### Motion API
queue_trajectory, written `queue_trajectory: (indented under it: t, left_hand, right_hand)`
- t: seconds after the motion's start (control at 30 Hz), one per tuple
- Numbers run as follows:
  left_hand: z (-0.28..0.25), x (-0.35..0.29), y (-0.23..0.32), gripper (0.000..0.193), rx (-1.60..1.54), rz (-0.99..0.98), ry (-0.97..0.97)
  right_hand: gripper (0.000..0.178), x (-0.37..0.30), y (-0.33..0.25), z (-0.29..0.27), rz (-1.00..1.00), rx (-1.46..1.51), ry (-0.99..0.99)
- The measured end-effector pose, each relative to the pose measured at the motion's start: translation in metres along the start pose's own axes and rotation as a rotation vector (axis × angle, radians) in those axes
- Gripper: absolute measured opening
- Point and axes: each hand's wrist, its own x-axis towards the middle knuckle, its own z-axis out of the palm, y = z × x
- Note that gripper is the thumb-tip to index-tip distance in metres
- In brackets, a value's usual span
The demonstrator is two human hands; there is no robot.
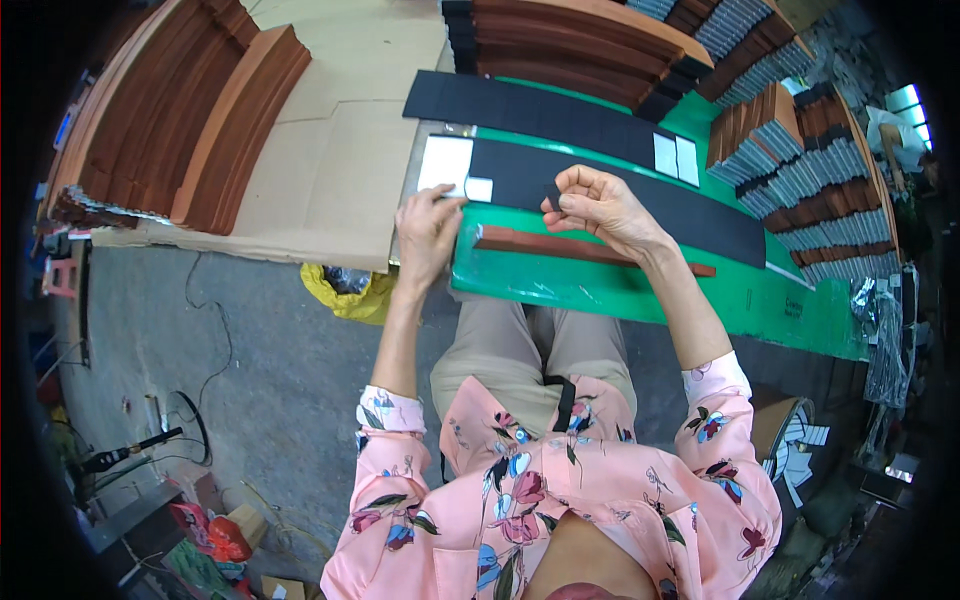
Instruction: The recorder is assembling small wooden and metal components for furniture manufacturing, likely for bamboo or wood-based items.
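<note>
My left hand (428, 232) is at the near left end of a long black strip (660, 205), its thumb and fingers closed at the edge of the white paper (446, 162) there. A smaller white piece (480, 189) lies beside those fingertips. Above the strip, my right hand (608, 212) pinches a small black piece (552, 197) between thumb and fingers. In front of me a narrow reddish-brown bar (545, 244) lies on the green tabletop (520, 280), passing under my right wrist. Farther back is a second black strip (540, 108), with white squares (675, 158) at its right end.
Stacked brown curved pieces (240, 120) stand on cardboard (340, 180) at the left. More brown stacks (590, 50) rise at the back, and others (830, 180) line the right. A yellow bag (350, 295) sits below the cardboard edge. A round bin (790, 440) with white scraps stands at lower right.
</note>
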Motion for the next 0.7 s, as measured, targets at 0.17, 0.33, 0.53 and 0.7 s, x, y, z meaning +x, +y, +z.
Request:
queue_trajectory:
  t: [0.17, 0.33, 0.53, 0.7]
  left_hand:
    - [-0.015, -0.003, 0.034, 0.022, -0.185, -0.031, 0.135]
    - [-0.013, -0.015, 0.055, 0.032, -0.443, -0.15, -0.007]
    - [-0.002, -0.026, 0.046, 0.03, -0.641, -0.312, -0.068]
    - [0.005, -0.025, 0.042, 0.026, -0.694, -0.35, -0.048]
  right_hand:
    - [0.027, -0.037, 0.015, -0.007, -0.161, 0.263, -0.074]
    - [0.02, -0.038, 0.023, 0.024, -0.26, 0.124, 0.075]
    - [0.022, -0.02, 0.034, 0.049, -0.614, -0.685, 0.325]
    - [0.023, -0.008, 0.047, 0.056, -0.699, -0.941, 0.447]
